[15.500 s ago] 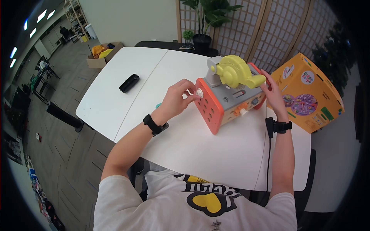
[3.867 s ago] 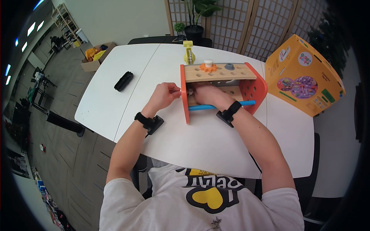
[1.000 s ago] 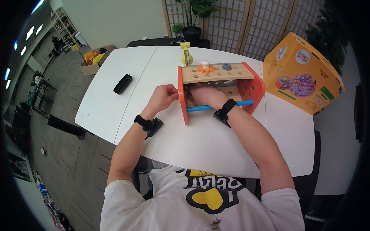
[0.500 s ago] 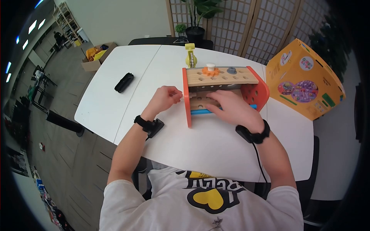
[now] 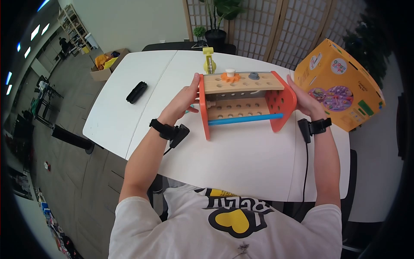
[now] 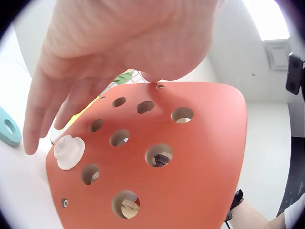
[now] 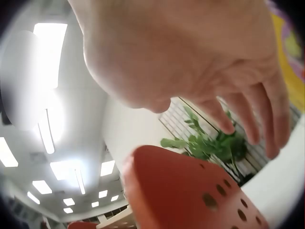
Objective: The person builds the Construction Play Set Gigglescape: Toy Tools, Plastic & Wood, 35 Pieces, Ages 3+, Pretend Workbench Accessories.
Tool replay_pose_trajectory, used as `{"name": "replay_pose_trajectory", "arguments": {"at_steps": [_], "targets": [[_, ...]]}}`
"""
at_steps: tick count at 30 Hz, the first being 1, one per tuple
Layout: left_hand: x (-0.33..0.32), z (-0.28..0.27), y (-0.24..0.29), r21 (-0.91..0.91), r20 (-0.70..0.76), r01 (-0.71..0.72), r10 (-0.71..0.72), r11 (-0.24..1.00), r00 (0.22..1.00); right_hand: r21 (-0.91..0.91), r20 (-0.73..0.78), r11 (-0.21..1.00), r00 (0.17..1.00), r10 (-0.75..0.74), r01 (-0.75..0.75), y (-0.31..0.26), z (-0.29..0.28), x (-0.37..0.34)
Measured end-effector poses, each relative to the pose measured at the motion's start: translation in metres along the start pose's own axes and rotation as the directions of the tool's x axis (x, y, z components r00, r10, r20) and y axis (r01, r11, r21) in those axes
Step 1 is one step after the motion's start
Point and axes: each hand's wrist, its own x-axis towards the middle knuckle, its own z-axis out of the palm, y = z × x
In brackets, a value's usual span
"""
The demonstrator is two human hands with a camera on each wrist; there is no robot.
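Note:
A toy workbench point(image 5: 243, 85) stands on the table, with red-orange side panels, a holed wooden top and a blue rod point(image 5: 246, 119) across its front. My left hand point(image 5: 183, 103) lies along the outside of the left panel, thumb at its upper edge and fingers extended. In the left wrist view, a white plastic bolt head point(image 6: 70, 151) sits in that panel, close to the fingers. Beside the right panel point(image 7: 190, 186) is my right hand point(image 5: 305, 101), fingers extended, thumb near the upper edge. An orange gear point(image 5: 230, 78) under a white knob and a grey nut point(image 5: 254, 76) sit on top.
Behind the workbench shows a yellow toy part point(image 5: 209, 65). A teal piece with a hole point(image 6: 9, 128) lies left of the workbench. A black case point(image 5: 136, 92) is farther left on the white table point(image 5: 146, 116). A large orange box point(image 5: 340, 84) stands at the right.
My right hand has come out of the workbench's inside and moved right to the right panel. The left hand has shifted up against the left panel, fingers straighter. Much earlier, the workbench faced differently.

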Motion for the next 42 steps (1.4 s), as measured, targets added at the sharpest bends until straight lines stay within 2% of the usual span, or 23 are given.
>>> {"name": "replay_pose_trajectory", "arguments": {"at_steps": [1, 4, 5, 9, 11, 15, 19, 21, 24, 27, 31, 36, 39, 40, 42], "targets": [[0.002, 0.0, 0.003, -0.014, 0.013, 0.001, 0.0, 1.0, 1.0, 0.058, 0.054, 0.998, 0.998, -0.013, 0.01, 0.003, 0.002, 0.007], [0.007, -0.002, 0.006, -0.036, 0.031, 0.012, -0.011, 0.999, 0.999, 0.073, 0.109, 0.995, 0.991, -0.075, 0.067, -0.002, 0.004, 0.008], [0.006, -0.002, 0.007, -0.032, 0.025, 0.014, -0.013, 0.999, 1.0, 0.075, 0.055, 0.995, 0.996, -0.073, 0.069, -0.004, 0.008, 0.004], [0.008, -0.003, 0.013, -0.027, -0.059, -0.023, 0.021, 0.999, 0.998, 0.128, 0.059, 0.984, 0.989, -0.132, 0.124, 0.0, 0.008, 0.0], [0.003, -0.006, 0.017, -0.081, -0.054, -0.095, 0.091, 0.992, 0.994, 0.139, 0.063, 0.98, 0.986, -0.153, 0.144, -0.001, 0.005, -0.005], [0.001, -0.008, 0.014, -0.107, -0.074, -0.253, 0.246, 0.962, 0.966, 0.201, 0.123, 0.94, 0.945, -0.303, 0.276, 0.01, -0.005, -0.006], [-0.004, -0.015, 0.013, -0.081, 0.01, -0.341, 0.343, 0.937, 0.939, 0.216, 0.13, 0.897, 0.899, -0.418, 0.385, 0.016, -0.005, -0.02], [-0.006, -0.017, 0.009, -0.07, 0.027, -0.389, 0.392, 0.919, 0.92, 0.2, 0.145, 0.88, 0.876, -0.461, 0.43, 0.02, -0.007, -0.022], [-0.01, -0.014, 0.004, -0.204, 0.033, -0.488, 0.504, 0.849, 0.863, 0.158, 0.155, 0.865, 0.853, -0.498, 0.476, 0.029, -0.01, -0.025], [-0.005, -0.014, -0.011, -0.135, 0.072, -0.619, 0.631, 0.774, 0.773, 0.105, 0.159, 0.868, 0.853, -0.497, 0.486, 0.036, -0.011, -0.025], [-0.002, -0.015, -0.025, -0.004, 0.108, -0.686, 0.682, 0.728, 0.723, 0.113, 0.134, 0.869, 0.859, -0.493, 0.481, 0.049, -0.009, -0.02], [-0.011, -0.022, -0.027, 0.035, 0.079, -0.683, 0.679, 0.73, 0.73, 0.105, 0.155, 0.873, 0.859, -0.487, 0.476, 0.05, -0.008, -0.017], [-0.011, -0.054, -0.036, 0.313, 0.081, -0.513, 0.516, 0.799, 0.853, 0.11, 0.131, 0.879, 0.87, -0.476, 0.464, 0.05, -0.008, -0.016], [-0.012, -0.059, -0.038, 0.472, 0.095, -0.432, 0.443, 0.768, 0.891, 0.108, 0.122, 0.88, 0.873, -0.473, 0.462, 0.05, -0.007, -0.017], [-0.018, -0.069, -0.044, 0.744, 0.077, -0.247, 0.288, 0.62, 0.955, 0.103, 0.12, 0.881, 0.874, -0.471, 0.461, 0.051, -0.006, -0.017]]}}
